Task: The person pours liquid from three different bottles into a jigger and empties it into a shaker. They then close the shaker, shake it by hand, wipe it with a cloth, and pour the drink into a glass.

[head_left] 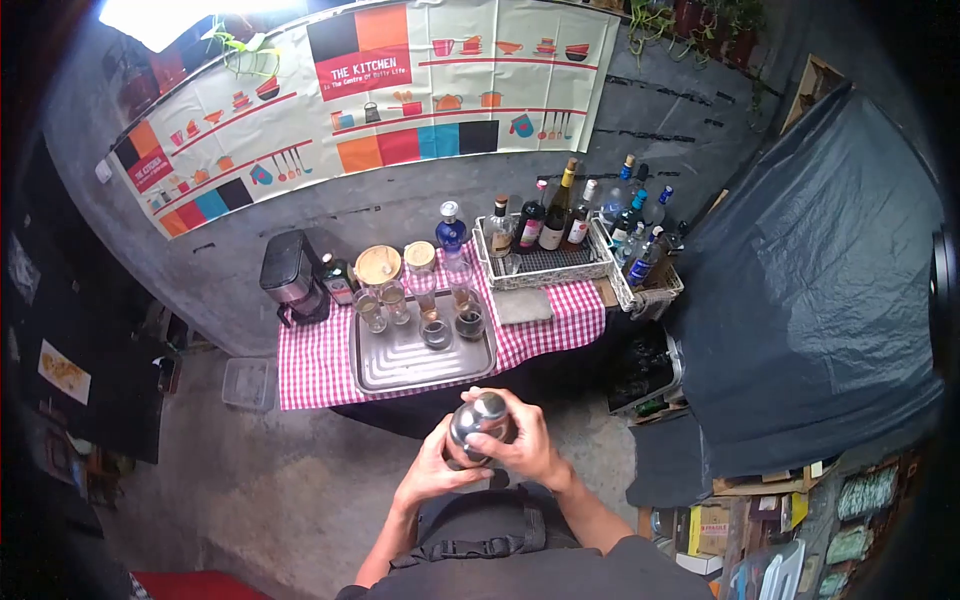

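Observation:
A shiny metal cocktail shaker (487, 413) is held upright in front of the body, just short of the table's front edge. My left hand (436, 467) wraps round its lower left side. On the right side and near the top, my right hand (526, 440) grips the same shaker. Beyond them a metal tray (425, 365) lies on a red checked cloth (312, 367). Several glasses stand at the tray's back part, among them a glass with dark contents (469, 321) and another short glass (435, 333).
A black coffee maker (294, 277) stands at the table's left end. Bottles fill a white wicker basket (545, 275) at the back right, beside a folded grey cloth (524, 307). A clear plastic bin (248, 384) sits on the floor at left.

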`<state>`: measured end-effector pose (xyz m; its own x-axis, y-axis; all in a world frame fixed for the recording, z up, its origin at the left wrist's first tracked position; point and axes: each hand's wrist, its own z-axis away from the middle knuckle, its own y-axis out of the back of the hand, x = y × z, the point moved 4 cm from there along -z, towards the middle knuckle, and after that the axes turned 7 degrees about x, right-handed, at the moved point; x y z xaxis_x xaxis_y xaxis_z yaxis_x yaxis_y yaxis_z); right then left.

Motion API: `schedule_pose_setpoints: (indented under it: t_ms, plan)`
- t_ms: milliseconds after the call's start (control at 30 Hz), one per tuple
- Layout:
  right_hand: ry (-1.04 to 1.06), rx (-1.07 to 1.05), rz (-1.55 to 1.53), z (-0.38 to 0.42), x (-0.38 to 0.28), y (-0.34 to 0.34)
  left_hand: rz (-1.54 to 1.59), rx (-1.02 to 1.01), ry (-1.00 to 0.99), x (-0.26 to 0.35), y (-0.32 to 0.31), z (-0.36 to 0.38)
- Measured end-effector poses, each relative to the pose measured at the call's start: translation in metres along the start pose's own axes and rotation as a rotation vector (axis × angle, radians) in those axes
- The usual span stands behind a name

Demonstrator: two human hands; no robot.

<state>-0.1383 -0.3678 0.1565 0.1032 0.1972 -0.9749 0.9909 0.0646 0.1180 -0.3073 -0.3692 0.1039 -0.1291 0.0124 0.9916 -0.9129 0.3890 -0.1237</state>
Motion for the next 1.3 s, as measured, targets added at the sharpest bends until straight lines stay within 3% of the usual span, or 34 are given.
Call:
schedule_pose_setpoints:
  t_ms: [100, 133, 267, 333, 400, 467, 567, 633, 700, 767, 800, 867, 933, 1033, 1133, 1233, 1300]
  plan:
    - [0.256, -0.086, 0.132, 0.007, -0.018, -0.007, 0.31, -0.008, 0.067, -0.008, -0.01, 0.004]
    - [0.281, -0.163, 0.144, 0.013, -0.02, -0.004, 0.093, 0.017, -0.033, -0.002, -0.008, 0.001]
    - [0.136, -0.102, -0.08, 0.018, -0.001, 0.017, -0.104, 0.069, -0.005, 0.005, -0.006, 0.009]
    - [-0.03, -0.048, -0.124, 0.011, 0.009, 0.018, -0.031, 0.088, 0.02, -0.007, -0.012, 0.014]
    - [-0.059, -0.112, -0.059, 0.007, 0.006, 0.01, 0.093, 0.145, 0.071, -0.017, -0.021, 0.016]
    - [0.225, -0.164, 0.106, 0.012, -0.008, -0.002, 0.148, 0.122, 0.05, -0.005, -0.023, 0.017]
    - [0.311, -0.27, 0.17, 0.024, -0.015, 0.002, -0.128, 0.049, -0.133, -0.001, -0.009, 0.02]
    - [0.147, -0.226, -0.048, 0.024, 0.0, 0.007, -0.156, 0.089, -0.064, 0.006, -0.008, 0.028]
    - [0.07, -0.136, -0.076, 0.017, 0.008, 0.005, -0.16, 0.096, -0.02, 0.003, -0.011, 0.031]
    - [0.012, -0.072, -0.161, 0.012, 0.015, -0.009, 0.062, 0.129, 0.067, -0.012, -0.015, 0.033]
    - [-0.03, -0.116, -0.093, 0.014, 0.009, -0.014, 0.06, 0.132, 0.065, -0.016, -0.011, 0.034]
    - [0.254, -0.188, 0.06, 0.017, -0.006, -0.022, 0.079, 0.071, 0.032, -0.019, -0.002, 0.036]
    - [0.264, -0.323, 0.094, 0.024, -0.016, -0.02, -0.105, 0.066, -0.084, -0.002, 0.007, 0.037]
    - [0.118, -0.243, -0.096, 0.02, 0.0, -0.02, -0.226, 0.108, -0.066, 0.006, 0.018, 0.044]
    - [-0.067, -0.114, -0.153, 0.011, 0.004, -0.033, 0.076, 0.112, 0.055, -0.004, 0.012, 0.047]
    - [0.199, -0.166, 0.015, 0.016, -0.02, -0.056, 0.054, 0.094, -0.005, 0.0, 0.027, 0.049]
    - [0.234, -0.252, 0.062, 0.023, -0.025, -0.06, -0.084, 0.035, -0.065, 0.005, 0.048, 0.051]
